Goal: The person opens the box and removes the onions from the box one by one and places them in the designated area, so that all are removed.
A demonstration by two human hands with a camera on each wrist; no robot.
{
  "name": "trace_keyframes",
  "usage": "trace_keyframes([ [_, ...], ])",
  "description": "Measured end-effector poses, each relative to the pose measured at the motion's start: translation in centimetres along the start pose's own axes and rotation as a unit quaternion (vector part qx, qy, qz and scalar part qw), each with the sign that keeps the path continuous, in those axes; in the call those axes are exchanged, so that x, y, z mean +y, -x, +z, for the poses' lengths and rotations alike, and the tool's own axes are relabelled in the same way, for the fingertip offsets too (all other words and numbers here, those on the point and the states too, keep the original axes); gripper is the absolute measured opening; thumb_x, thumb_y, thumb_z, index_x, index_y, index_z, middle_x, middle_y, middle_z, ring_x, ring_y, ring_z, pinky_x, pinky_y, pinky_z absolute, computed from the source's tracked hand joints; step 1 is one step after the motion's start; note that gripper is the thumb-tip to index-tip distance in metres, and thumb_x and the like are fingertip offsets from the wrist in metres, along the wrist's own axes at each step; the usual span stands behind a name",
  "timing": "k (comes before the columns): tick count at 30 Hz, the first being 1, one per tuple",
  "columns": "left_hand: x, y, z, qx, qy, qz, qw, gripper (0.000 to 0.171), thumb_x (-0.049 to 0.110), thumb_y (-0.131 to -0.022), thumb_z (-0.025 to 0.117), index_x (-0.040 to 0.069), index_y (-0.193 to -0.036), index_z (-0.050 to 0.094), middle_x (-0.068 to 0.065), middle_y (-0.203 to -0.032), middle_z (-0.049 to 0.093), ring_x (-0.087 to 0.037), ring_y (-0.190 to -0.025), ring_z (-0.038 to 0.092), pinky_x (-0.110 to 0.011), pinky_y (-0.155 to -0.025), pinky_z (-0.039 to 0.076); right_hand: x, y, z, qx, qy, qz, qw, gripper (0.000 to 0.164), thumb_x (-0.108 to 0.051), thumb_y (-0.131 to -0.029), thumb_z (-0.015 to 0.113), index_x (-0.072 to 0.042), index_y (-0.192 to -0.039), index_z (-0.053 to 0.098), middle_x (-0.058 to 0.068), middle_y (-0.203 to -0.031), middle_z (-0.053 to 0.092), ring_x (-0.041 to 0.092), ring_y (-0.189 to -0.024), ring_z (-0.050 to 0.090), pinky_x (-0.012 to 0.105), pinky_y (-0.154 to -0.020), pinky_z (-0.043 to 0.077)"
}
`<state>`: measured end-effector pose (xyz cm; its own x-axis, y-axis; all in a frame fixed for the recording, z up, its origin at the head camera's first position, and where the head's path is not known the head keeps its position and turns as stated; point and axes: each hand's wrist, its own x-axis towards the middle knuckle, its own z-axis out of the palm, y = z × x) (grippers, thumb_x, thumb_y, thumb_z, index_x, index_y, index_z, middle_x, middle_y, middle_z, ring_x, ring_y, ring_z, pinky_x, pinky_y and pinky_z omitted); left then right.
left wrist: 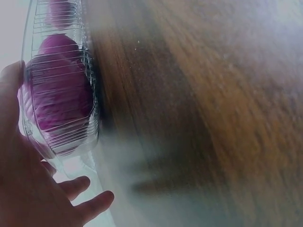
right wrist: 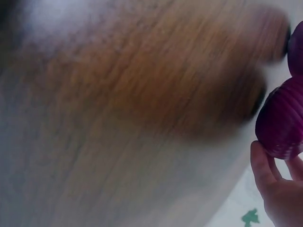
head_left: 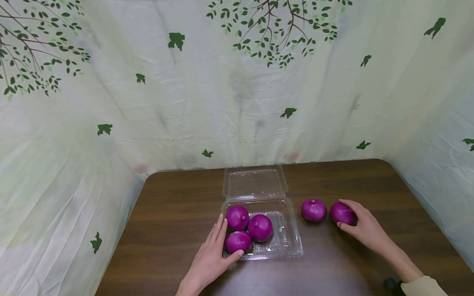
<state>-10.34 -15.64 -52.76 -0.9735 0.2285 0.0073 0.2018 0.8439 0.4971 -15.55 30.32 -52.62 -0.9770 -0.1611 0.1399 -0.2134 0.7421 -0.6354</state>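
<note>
A clear plastic clamshell container (head_left: 286,232) stands on the table with its lid (head_left: 255,183) folded back. Three red onions lie in its left part: one at the back (head_left: 237,218), one at the front (head_left: 238,242) and one to their right (head_left: 261,227). My left hand (head_left: 212,255) rests along the container's left side, fingers fairly straight, thumb at the front rim. To the right of the container, my right hand (head_left: 364,225) grips a red onion (right wrist: 284,118) between thumb and fingers. Just left of it sits another red onion (head_left: 314,210) on the table.
The dark wooden table (head_left: 177,205) has rounded far corners. A pale curtain (head_left: 237,102) with printed leaves hangs behind it and along both sides. The lid reaches the table's far edge.
</note>
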Motion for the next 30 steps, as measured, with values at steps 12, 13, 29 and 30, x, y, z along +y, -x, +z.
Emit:
trace_keyframes([
  [12, -0.1, -0.1, -0.2, 0.002, -0.009, 0.007, 0.9999, 0.101, 0.075, -0.084, 0.054, 0.017, -0.159, 0.019, 0.003, -0.165, 0.006, -0.031, -0.148, 0.014, -0.066, -0.102, 0.033, 0.3, -0.9, 0.5, -0.035, -0.014, 0.058, 0.998, 0.079, -0.037, -0.088, 0.074, 0.000, -0.146, 0.036, 0.030, -0.142, 0.039, 0.049, -0.120, 0.048, 0.062, -0.088, 0.047],
  [13, -0.1, -0.1, -0.2, 0.002, -0.009, 0.006, 0.9999, 0.101, 0.075, -0.084, 0.054, 0.017, -0.159, 0.019, 0.004, -0.165, 0.006, -0.031, -0.148, 0.014, -0.066, -0.102, 0.033, 0.3, -1.0, 0.6, -0.037, -0.014, 0.061, 0.997, 0.080, -0.038, -0.088, 0.074, 0.000, -0.146, 0.035, 0.030, -0.142, 0.039, 0.049, -0.119, 0.048, 0.062, -0.088, 0.047],
  [29, 0.2, -0.1, -0.4, -0.009, -0.008, -0.005, 0.9999, 0.101, 0.074, -0.083, 0.056, 0.017, -0.159, 0.019, 0.004, -0.165, 0.006, -0.030, -0.149, 0.013, -0.069, -0.100, 0.033, 0.3, -1.1, 0.5, -0.045, -0.017, 0.073, 0.996, 0.081, -0.042, -0.087, 0.074, 0.001, -0.144, 0.035, 0.031, -0.138, 0.042, 0.048, -0.116, 0.051, 0.062, -0.087, 0.047],
  [30, 0.2, -0.1, -0.5, -0.009, -0.008, -0.005, 0.9999, 0.101, 0.074, -0.083, 0.056, 0.017, -0.159, 0.020, 0.004, -0.165, 0.006, -0.029, -0.149, 0.013, -0.069, -0.100, 0.033, 0.3, -1.1, 0.5, -0.044, -0.019, 0.072, 0.996, 0.081, -0.041, -0.087, 0.074, 0.001, -0.144, 0.035, 0.031, -0.139, 0.042, 0.048, -0.117, 0.050, 0.062, -0.088, 0.047],
])
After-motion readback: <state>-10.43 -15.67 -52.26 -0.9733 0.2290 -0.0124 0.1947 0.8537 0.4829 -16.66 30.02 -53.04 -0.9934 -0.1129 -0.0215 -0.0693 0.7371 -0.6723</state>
